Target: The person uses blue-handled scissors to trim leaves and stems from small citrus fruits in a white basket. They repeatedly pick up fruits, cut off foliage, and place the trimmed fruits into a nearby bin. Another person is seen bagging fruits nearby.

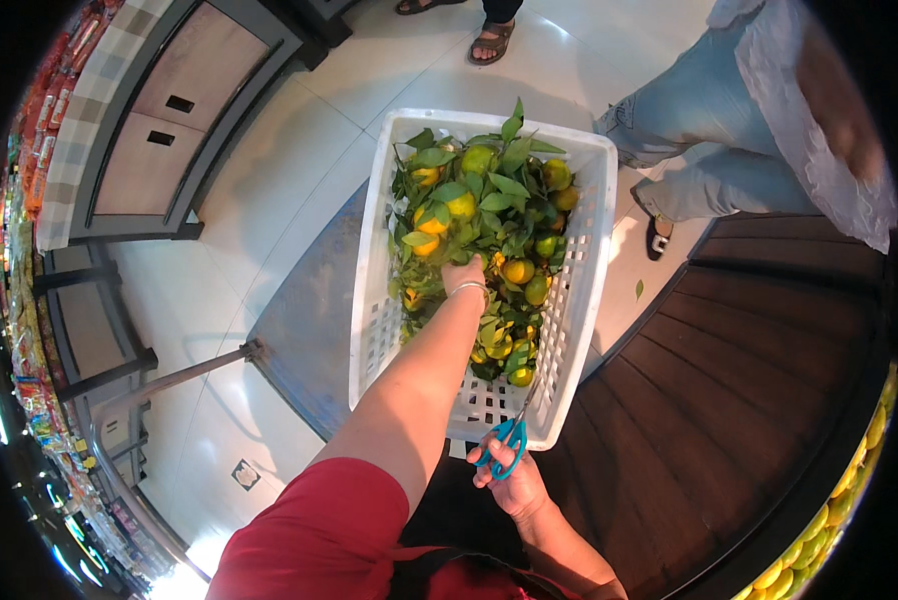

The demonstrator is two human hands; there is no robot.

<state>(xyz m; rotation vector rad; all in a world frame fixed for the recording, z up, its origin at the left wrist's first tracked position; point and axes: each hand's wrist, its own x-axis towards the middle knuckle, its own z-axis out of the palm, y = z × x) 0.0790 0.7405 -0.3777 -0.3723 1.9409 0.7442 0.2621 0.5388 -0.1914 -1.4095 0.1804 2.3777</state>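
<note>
A white plastic crate (595, 247) holds leafy mandarins (518, 271), green to orange, on cut stems. Reaching into the middle of the crate, my left hand (464, 274) is among the fruit and leaves; its fingers are partly hidden, and whether it grips a fruit cannot be told. A metal bangle is on that wrist. My right hand (516, 480) is at the crate's near edge, with its fingers through the teal handles of a pair of scissors (510, 448). The blades point up over the near right corner of the crate.
Under the crate's left side is a flat trolley platform (314, 292) with a metal handle (193, 376). Dark wooden slats (689, 360) lie at right. A person in jeans (711, 127) stands beside the crate; another person's sandalled foot (490, 43) is beyond. Cabinets (171, 142) line the left.
</note>
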